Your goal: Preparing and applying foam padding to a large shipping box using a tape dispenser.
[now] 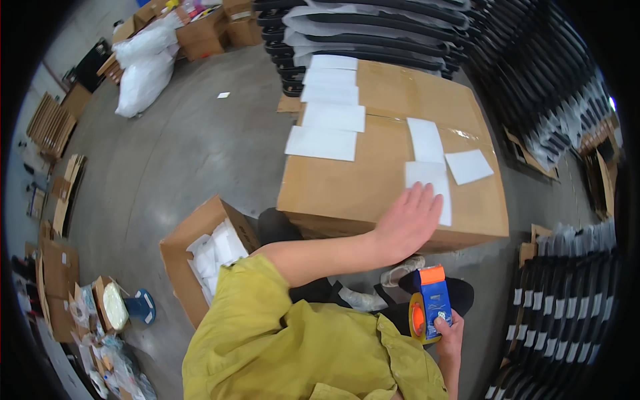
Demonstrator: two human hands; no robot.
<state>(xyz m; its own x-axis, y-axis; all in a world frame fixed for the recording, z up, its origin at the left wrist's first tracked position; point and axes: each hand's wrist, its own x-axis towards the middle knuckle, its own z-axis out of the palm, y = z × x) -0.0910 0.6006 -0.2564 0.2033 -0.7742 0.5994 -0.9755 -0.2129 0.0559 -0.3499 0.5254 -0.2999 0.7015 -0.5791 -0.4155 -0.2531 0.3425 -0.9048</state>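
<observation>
My left hand point(408, 223) lies flat, fingers extended, over a white sheet point(427, 173) near the front right of a large cardboard box point(360, 193). Below the box's near edge, my right hand point(452, 333) grips a blue and orange tape dispenser point(436, 295). A yellow roll shows on its side. Beyond my left fingers another white sheet point(425, 139) lies on the box top, with a tilted white sheet point(469, 167) to its right. Several more white sheets point(333, 117) run in an overlapping row along the box's left side. The underside of my left palm is hidden.
An opened carton point(179, 257) holding white sheets stands left of my knees. Black curved parts with translucent wrapping point(373, 33) are stacked behind the box. More black stacks rise at right point(533, 73) and lower right point(560, 300). White bags point(143, 73) sit far left.
</observation>
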